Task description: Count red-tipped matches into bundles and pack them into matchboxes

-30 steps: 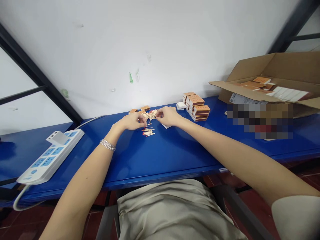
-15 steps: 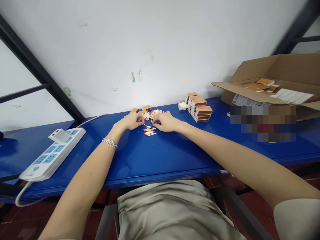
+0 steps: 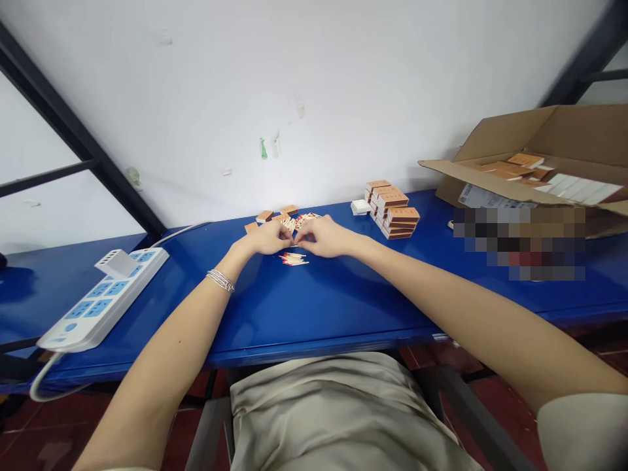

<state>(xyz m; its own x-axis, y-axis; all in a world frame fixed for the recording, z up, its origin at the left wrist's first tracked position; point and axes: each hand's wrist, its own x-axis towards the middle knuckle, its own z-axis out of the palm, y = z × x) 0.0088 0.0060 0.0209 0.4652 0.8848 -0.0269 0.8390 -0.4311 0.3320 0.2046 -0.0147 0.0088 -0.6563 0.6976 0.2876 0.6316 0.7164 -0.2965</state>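
Observation:
My left hand (image 3: 269, 237) is closed in a pinch at the back middle of the blue table, its fingertips meeting those of my right hand (image 3: 324, 237). A pale matchstick (image 3: 295, 245) shows at the pinched fingertips; which fingers bear it is partly hidden. Just in front lies a small bunch of red-tipped matches (image 3: 294, 259), roughly side by side. Behind the fingers, a looser heap of matches (image 3: 307, 220) is half covered by my right hand. Several orange-brown matchboxes (image 3: 265, 216) lie beyond my left hand.
Stacked matchboxes (image 3: 392, 203) stand right of my hands, beside white box trays (image 3: 360, 207). An open cardboard carton (image 3: 495, 191) with more matchboxes is at the far right. A white power strip (image 3: 105, 297) lies at the left, and the wall (image 3: 314, 98) rises behind the table.
My left hand has moved right, so its fingertips now meet my right hand's. The matches in front now lie in a tighter bunch, apart from the fingers.

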